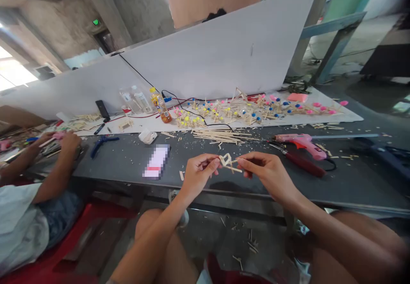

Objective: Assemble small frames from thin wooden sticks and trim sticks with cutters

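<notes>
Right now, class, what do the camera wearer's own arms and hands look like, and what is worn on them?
Left hand and right hand are bare: no gloves, rings or watch visible. Both forearms are bare too, with no sleeves in view.

i see a long dark grey table [352, 181] littered with wood scraps. a white sheet [349, 115] covers its far half, carrying rows of stick models with coloured balls [243, 109], an orange drink bottle [161, 106] and a black phone [102, 109]. on the bare grey part lie a pink glue gun [301, 142], red-handled cutters [303, 163] just beside it, a bundle of loose sticks [221, 136], blue pliers [101, 142] and a white case [147, 136].
</notes>
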A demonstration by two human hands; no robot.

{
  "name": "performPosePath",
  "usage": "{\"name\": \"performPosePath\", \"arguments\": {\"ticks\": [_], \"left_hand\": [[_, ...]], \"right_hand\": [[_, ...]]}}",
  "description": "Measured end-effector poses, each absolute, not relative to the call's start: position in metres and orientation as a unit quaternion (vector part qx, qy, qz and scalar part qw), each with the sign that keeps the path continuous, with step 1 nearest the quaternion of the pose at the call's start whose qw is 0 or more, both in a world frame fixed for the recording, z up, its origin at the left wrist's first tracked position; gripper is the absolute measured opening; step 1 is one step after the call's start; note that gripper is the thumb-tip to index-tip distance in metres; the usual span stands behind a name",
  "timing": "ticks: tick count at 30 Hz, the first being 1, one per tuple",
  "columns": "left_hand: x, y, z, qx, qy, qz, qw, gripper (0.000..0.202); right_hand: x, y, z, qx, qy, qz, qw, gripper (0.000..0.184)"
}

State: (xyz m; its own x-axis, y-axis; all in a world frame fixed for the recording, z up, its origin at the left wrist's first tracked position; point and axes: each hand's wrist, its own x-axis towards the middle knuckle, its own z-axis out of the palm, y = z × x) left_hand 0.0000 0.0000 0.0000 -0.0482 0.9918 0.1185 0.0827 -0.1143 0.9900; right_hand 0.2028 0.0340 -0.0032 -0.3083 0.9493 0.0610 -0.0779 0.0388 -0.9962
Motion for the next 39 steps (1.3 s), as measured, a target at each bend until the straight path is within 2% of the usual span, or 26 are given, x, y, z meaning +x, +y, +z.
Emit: {"name": "performPosePath", "arguments": {"ticks": [6,13,18,23,39], "left_hand": [[-0.004,-0.005,0.006,0.543,0.498,0.533,0.416,0.031],[-0.012,-0.009,0.005,0.535,0.473,0.575,0.398,0.026],[-0.021,-0.011,0.007,0.517,0.468,0.629,0.343,0.025],[-0.03,-0.017,0.007,0.54,0.468,0.617,0.329,0.027],[-0.028,-0.023,0.012,0.61,0.432,0.585,0.316,0.019]], "right_hand": [[0.194,0.022,0.002,-0.348,-0.566,0.562,0.493,0.027],[0.177,0.016,0.009,-0.33,-0.579,0.55,0.503,0.026],[0.165,0.013,0.012,-0.322,-0.593,0.573,0.465,0.038],[0.163,0.004,0.01,-0.293,-0.638,0.594,0.392,0.034],[0.164,0.0,0.001,-0.266,-0.661,0.578,0.399,0.033]]}}
